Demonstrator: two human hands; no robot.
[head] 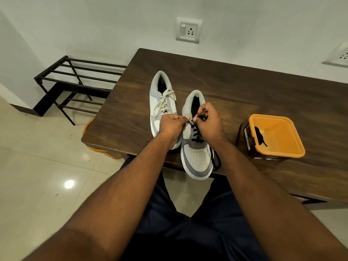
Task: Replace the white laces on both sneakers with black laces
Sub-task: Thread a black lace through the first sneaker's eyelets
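Hands are working on the near sneaker (195,159) at the worktop (244,87) edge. Left hand (172,124) and right hand (209,119) are each pinching the black lace (196,134). Pulling too hard could be tugging this overhanging shoe off.

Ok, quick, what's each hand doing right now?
Left hand: pinching one end of the black lace.
Right hand: pinching the black lace on the near sneaker.
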